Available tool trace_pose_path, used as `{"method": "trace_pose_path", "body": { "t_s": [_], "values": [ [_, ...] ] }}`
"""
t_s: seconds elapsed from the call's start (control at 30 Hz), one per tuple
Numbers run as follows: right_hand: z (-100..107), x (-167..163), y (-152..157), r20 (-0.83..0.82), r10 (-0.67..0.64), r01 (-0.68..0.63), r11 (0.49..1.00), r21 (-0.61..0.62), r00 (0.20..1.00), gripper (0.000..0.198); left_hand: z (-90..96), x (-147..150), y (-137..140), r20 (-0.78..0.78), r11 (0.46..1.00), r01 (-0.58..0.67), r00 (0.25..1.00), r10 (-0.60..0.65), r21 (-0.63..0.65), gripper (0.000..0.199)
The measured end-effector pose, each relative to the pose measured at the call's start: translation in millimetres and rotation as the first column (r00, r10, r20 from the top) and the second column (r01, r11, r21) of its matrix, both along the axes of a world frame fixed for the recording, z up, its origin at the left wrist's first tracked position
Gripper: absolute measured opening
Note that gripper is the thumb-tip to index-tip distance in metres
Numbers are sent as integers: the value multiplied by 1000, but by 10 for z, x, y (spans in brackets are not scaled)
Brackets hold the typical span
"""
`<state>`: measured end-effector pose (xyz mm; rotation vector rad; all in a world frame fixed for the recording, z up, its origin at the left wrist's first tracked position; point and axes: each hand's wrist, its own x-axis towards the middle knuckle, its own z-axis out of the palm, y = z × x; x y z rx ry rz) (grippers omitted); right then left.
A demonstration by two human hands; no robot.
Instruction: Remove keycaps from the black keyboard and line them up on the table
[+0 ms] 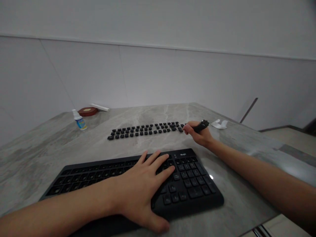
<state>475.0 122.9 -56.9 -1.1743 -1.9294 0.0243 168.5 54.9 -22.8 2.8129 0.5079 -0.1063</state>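
A black keyboard lies at the front of the table. Many of its left-side key places have bare sockets, while the number pad at the right has its keys. My left hand rests on it palm down with fingers spread, covering part of its middle. Beyond the keyboard, loose black keycaps stand in rows. At their right end my right hand is closed around a short black tool, whose exact kind I cannot make out. Its thumb and fingertips are close to the last keycaps; whether they touch one is unclear.
On the grey marbled table, a white spray bottle stands at the far left. Behind it are a reddish-brown case and a white strip. Crumpled white tissue lies right of my right hand. A pale wall rises behind.
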Motion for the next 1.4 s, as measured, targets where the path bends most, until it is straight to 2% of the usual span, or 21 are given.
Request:
{"method": "trace_pose_path", "body": {
  "t_s": [0.17,0.27,0.43,0.57,0.67,0.77,0.83,0.97,1.03,1.23,1.3,1.4],
  "values": [
    [154,-243,-236,175,209,-238,956,169,962,45,-30,15,41,88,998,36,995,-41,60,108],
    [193,-355,-360,197,284,-311,942,127,939,48,-34,28,60,104,996,37,994,-45,80,106],
    [132,-521,-499,189,441,-450,893,9,878,45,-72,18,133,138,994,-11,990,-3,107,105],
    [118,-632,-576,137,451,-458,889,26,882,29,-98,-27,247,165,995,39,985,-54,87,97],
    [141,-657,-604,148,474,-489,868,84,868,21,-102,-65,350,229,994,88,968,-99,58,75],
    [145,-657,-620,177,444,-474,860,190,878,21,-105,-81,439,334,993,120,935,-119,16,51],
    [130,-672,-643,188,443,-476,854,211,877,21,-113,-73,477,397,991,130,910,-116,-10,40],
    [102,-734,-688,286,515,-566,813,138,808,12,-151,-27,505,493,989,146,861,-126,-1,27],
    [112,-743,-677,360,491,-568,809,149,793,11,-178,-7,516,484,984,177,859,-167,26,26],
    [133,-640,-606,523,522,-665,737,121,674,8,-207,19,544,473,970,236,849,-235,57,22],
    [71,-620,-627,495,480,-621,766,166,724,0,-210,23,552,467,969,241,852,-237,51,21],
    [-62,-647,-675,321,348,-442,848,294,881,19,-225,26,556,451,972,228,862,-232,65,22]
  ]
}}
